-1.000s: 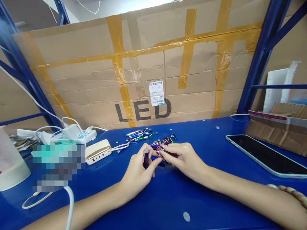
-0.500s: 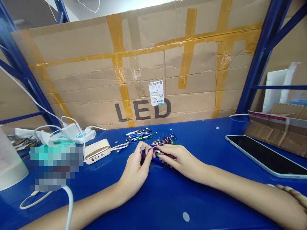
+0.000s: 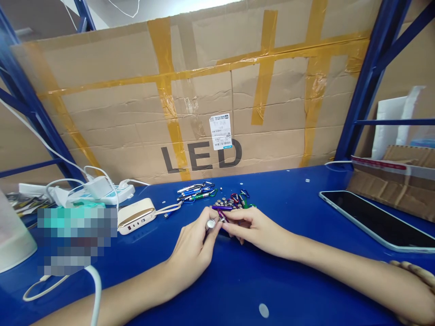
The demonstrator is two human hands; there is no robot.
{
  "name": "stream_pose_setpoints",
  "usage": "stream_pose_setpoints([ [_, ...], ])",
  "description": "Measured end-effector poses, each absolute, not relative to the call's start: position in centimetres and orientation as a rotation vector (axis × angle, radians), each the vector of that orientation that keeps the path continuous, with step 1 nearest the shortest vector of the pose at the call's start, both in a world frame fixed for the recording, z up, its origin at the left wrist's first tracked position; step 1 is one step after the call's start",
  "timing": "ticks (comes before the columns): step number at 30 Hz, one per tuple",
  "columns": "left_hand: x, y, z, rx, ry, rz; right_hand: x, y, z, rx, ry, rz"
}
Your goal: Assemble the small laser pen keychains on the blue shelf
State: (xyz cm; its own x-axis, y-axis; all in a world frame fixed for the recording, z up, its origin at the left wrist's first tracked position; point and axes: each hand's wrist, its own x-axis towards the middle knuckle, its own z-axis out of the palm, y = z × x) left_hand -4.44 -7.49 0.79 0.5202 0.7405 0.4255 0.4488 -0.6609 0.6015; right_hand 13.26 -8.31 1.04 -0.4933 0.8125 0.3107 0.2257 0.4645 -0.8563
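My left hand (image 3: 192, 246) is closed around a small penlight tube (image 3: 210, 224), whose round silvery end faces me. My right hand (image 3: 265, 231) pinches a thin purple metal piece (image 3: 222, 216) with a silvery tip, close beside the tube; fingers hide part of it. Just behind my fingertips lie a purple tube (image 3: 220, 208) and a cluster of button cells (image 3: 222, 202). Red and green carabiner pieces (image 3: 244, 199) rest to the right of the cells. Farther back on the left is a group of penlights (image 3: 197, 194) in silver, blue and green, with carabiners.
A white power bank (image 3: 137, 216) with a strap sits left of my hands, near a power strip (image 3: 118, 194) and white cables. A phone (image 3: 374, 219) lies at the right beside a torn cardboard piece (image 3: 390, 183). A large carton (image 3: 278, 99) stands behind the blue table (image 3: 288, 294).
The tube in my left hand has turned, so its silvery end shows instead of its purple side. My fingertips have shifted slightly, uncovering more of the cells and the purple tube behind them.
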Motion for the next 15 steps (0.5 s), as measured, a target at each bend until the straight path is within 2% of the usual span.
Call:
stream_pose_setpoints([
  [15, -4.61, -7.68, 0.77, 2.41, 1.011, 0.957, 13.35, -8.15, 0.97, -0.823, -1.96, 1.053],
])
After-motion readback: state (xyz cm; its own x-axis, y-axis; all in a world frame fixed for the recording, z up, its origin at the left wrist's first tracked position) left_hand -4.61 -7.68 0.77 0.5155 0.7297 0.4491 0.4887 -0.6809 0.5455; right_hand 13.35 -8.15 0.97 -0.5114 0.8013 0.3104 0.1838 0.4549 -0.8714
